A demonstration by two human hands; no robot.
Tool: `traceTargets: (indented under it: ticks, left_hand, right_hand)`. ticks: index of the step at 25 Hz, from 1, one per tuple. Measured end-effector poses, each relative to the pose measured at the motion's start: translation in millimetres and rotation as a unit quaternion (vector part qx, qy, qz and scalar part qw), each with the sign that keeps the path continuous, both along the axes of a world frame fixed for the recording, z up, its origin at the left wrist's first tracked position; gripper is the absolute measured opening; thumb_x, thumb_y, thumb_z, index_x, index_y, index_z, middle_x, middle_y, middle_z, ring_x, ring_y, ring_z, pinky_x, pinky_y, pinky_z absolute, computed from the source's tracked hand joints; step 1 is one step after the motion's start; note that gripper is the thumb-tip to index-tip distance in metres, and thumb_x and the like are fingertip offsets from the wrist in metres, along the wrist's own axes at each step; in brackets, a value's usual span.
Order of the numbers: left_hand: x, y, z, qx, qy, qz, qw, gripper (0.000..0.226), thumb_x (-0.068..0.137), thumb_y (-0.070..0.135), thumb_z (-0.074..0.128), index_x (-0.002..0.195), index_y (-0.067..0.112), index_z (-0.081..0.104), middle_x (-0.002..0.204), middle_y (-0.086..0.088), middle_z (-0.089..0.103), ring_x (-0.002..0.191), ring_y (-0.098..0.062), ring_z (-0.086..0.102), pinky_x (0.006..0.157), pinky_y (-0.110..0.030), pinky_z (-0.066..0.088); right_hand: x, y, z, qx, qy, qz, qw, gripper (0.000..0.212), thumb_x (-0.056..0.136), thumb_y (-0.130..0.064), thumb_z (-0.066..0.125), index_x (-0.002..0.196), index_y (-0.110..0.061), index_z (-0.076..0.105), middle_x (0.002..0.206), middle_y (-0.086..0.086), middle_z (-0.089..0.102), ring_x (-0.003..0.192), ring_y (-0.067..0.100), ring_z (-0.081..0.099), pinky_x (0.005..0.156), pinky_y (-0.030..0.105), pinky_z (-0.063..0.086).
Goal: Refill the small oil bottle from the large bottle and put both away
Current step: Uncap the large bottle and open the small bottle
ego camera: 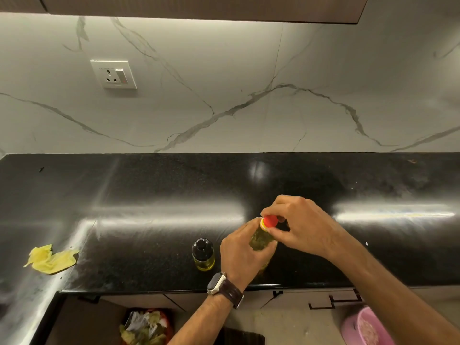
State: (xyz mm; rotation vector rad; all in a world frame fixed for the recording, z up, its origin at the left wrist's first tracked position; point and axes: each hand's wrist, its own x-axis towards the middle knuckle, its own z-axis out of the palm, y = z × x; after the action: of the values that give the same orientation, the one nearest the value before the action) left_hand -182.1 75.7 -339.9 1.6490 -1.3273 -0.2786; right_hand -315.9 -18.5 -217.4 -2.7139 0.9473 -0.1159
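The large oil bottle [261, 241] stands upright near the front edge of the black counter [149, 195], clear with yellow-green oil inside. My left hand [242, 255] grips its body. My right hand [298, 226] pinches its red cap [270, 221] with thumb and fingers. Just left of it stands the small oil bottle [203, 255], with a black top and yellow oil in its lower part; neither hand touches it.
A crumpled yellow cloth [51, 258] lies at the counter's left. A wall socket [113, 74] sits on the marble backsplash. Below the counter edge are cabinet doors [323, 298], a bin of waste [146, 326] and a pink tub [366, 327] on the floor.
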Motion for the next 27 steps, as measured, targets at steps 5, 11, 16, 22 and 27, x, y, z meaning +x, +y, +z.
traceTargets:
  ticks: [5, 11, 16, 22, 27]
  left_hand:
    - [9.0, -10.6, -2.9, 0.014, -0.006, 0.008, 1.0, 0.055, 0.08, 0.058, 0.075, 0.13, 0.037, 0.067, 0.113, 0.017, 0.076, 0.099, 0.001, 0.07, 0.087, -0.03, 0.061]
    - [11.1, -22.3, -8.0, 0.01, -0.006, -0.003, 1.0, 0.049, 0.081, 0.053, 0.075, 0.125, 0.031, 0.07, 0.109, 0.014, 0.076, 0.094, -0.002, 0.07, 0.082, -0.033, 0.062]
    - [7.4, -23.2, -18.0, -0.031, 0.001, 0.0, 1.0, 0.045, 0.08, 0.047, 0.078, 0.12, 0.027, 0.073, 0.106, 0.01, 0.077, 0.091, -0.006, 0.072, 0.078, -0.035, 0.064]
    - [12.1, -26.1, -22.6, -0.034, 0.006, -0.001, 0.999, 0.055, 0.082, 0.054, 0.076, 0.126, 0.023, 0.071, 0.113, 0.005, 0.077, 0.098, -0.009, 0.073, 0.082, -0.039, 0.065]
    - [12.7, -20.7, -15.4, -0.013, 0.008, -0.018, 1.0, 0.056, 0.083, 0.056, 0.076, 0.131, 0.028, 0.066, 0.118, 0.015, 0.07, 0.103, -0.004, 0.069, 0.086, -0.035, 0.063]
  right_hand:
    - [-39.7, -17.8, -23.1, -0.019, -0.031, -0.118, 0.992, 0.038, 0.091, -0.044, 0.077, 0.126, -0.031, 0.072, 0.111, -0.01, 0.07, 0.092, 0.008, 0.068, 0.083, 0.033, 0.062]
    - [-110.5, -39.1, -133.0, 0.093, 0.119, -0.336, 0.93, 0.032, 0.091, -0.049, 0.077, 0.114, -0.027, 0.073, 0.095, -0.009, 0.067, 0.087, 0.011, 0.064, 0.082, 0.031, 0.059]
    - [-129.1, -34.7, -187.7, 0.127, 0.136, -0.387, 0.903, 0.033, 0.093, -0.045, 0.076, 0.117, -0.023, 0.073, 0.1, -0.002, 0.068, 0.091, 0.017, 0.065, 0.079, 0.03, 0.054]
    - [-141.7, -36.4, -219.2, 0.15, 0.129, -0.413, 0.889, 0.041, 0.092, -0.045, 0.078, 0.125, -0.021, 0.072, 0.111, 0.002, 0.073, 0.102, 0.02, 0.07, 0.087, 0.035, 0.06]
    - [-146.5, -35.9, -230.5, 0.144, 0.118, -0.418, 0.889, 0.061, 0.09, -0.052, 0.077, 0.141, -0.022, 0.061, 0.126, 0.003, 0.07, 0.113, 0.022, 0.069, 0.092, 0.038, 0.059]
